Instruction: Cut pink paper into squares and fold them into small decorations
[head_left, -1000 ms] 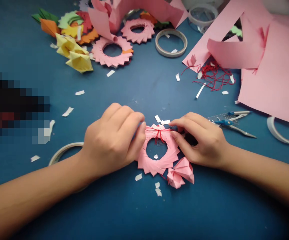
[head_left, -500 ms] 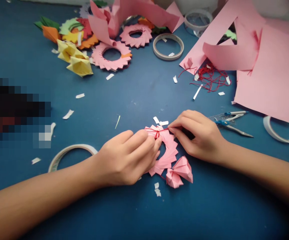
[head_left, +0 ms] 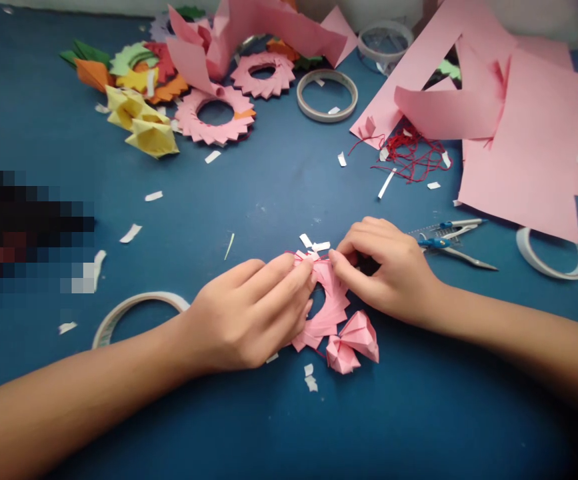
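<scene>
A pink folded-paper ring [head_left: 333, 301] lies on the blue table, its left side covered by my left hand [head_left: 251, 313]. The fingers of that hand are closed on the ring's upper rim, over the spot where a red thread [head_left: 323, 257] crosses it. My right hand [head_left: 391, 267] is beside the ring's upper right, thumb and forefinger pinched on the thread's end. Just below the ring, joined to it by red thread, rests a pair of pink folded-paper flowers [head_left: 353, 343]. My left fingertips hide the thread's knot.
A compass [head_left: 451, 243] lies right of my right hand. Tape rolls [head_left: 327, 97], tangled red thread [head_left: 413, 157] and pink paper sheets [head_left: 529, 147] are farther back. Finished paper rings [head_left: 213, 117] and yellow paper flowers [head_left: 143, 123] sit at back left. White scraps are scattered around.
My left fingertips have moved up over the crossing of the red thread, covering the knot seen before. My right fingers have drawn in closer to the ring. The view has shifted slightly.
</scene>
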`<state>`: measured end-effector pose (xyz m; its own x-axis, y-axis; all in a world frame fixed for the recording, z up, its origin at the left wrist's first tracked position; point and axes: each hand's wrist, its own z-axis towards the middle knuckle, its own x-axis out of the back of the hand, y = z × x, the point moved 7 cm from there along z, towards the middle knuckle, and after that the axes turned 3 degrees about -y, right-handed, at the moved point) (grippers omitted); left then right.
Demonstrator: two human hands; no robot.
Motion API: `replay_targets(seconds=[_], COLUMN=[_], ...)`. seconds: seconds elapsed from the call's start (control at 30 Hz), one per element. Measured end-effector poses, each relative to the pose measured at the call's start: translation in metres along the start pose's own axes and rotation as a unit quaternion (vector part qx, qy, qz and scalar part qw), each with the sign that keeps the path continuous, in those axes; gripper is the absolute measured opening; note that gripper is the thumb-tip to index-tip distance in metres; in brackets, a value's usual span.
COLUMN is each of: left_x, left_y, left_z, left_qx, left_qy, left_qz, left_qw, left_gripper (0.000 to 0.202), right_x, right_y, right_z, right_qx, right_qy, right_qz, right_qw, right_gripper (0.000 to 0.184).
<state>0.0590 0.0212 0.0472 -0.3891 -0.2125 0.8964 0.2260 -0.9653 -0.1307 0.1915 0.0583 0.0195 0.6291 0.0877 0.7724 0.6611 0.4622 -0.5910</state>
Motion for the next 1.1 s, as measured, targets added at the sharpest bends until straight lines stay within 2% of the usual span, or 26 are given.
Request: replay_targets(seconds=[0.17,0.3,0.47,0.63,0.87,1.0,1.1], left_x=[-0.002,-0.003,-0.001,-0.003,0.008,0.015,0.011], left_y=[0.000,0.002,0.006,0.008,0.008,0.009,0.003], left_z=[-0.003,-0.002,-0.001,-0.001,-0.005,-0.006,-0.002], left_qx=[0.000,-0.006,-0.011,-0.023,-0.018,-0.023,0.015], left_qy=[-0.009,-0.008,-0.010,-0.012,0.028,0.049,0.032], left_qz=[0.020,0.014,0.032,0.037,0.032,0.046,0.074], left_qw=[1.000,1.000,0.999,0.999,0.999,0.998,0.997], left_gripper=[0.016,0.019,0.022,0.025,0.019,0.022,0.021], right_x=[0.006,0.005,0.000,-0.004,-0.005,-0.003,0.002], right_y=[-0.003,-0.003,0.000,-0.002,-0.005,-0.005,-0.003], right_z=[0.001,0.002,0.003,0.003,0.002,0.001,0.000], right_qx=[0.005,-0.003,-0.026,-0.004,0.013,0.008,0.002], right_qy=[0.037,0.035,0.014,0.008,0.000,0.000,0.012], right_qz=[0.015,0.037,0.011,-0.038,-0.061,-0.092,-0.082], right_qw=[0.999,0.999,1.000,0.999,0.998,0.996,0.997], right_gripper=[0.016,0.011,0.021,0.021,0.022,0.029,0.032])
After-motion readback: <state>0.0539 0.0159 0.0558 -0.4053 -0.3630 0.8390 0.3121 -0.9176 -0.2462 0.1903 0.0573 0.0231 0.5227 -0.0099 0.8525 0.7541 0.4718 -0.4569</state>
